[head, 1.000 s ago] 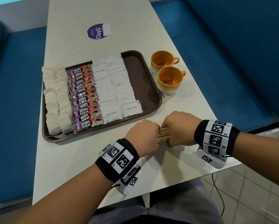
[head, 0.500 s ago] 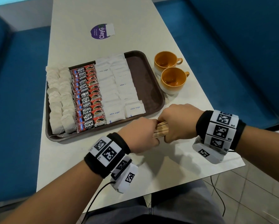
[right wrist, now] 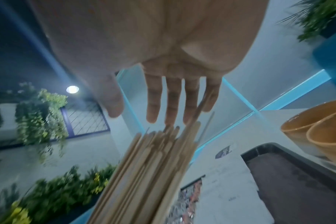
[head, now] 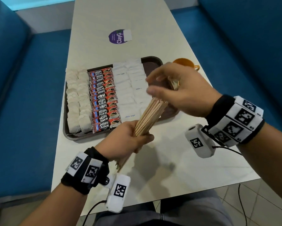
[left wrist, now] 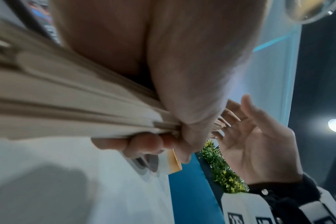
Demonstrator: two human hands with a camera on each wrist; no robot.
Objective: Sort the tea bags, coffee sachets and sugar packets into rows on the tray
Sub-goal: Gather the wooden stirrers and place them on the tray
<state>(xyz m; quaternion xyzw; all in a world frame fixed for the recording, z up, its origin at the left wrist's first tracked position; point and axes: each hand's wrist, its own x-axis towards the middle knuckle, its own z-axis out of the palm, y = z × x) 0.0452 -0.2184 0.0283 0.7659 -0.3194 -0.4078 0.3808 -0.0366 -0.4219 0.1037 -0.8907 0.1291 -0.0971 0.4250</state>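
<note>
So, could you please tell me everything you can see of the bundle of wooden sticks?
The bundle of wooden sticks is made of many thin, flat, pale wood strips, like stirrers. The left hand grips it near its lower end and holds it slanted above the table, top tilted toward the tray. The upper ends fan out unevenly against the open right hand.

"kopi juan" — coffee sachets [head: 104, 101]; "white sugar" — sugar packets [head: 128, 95]
</note>
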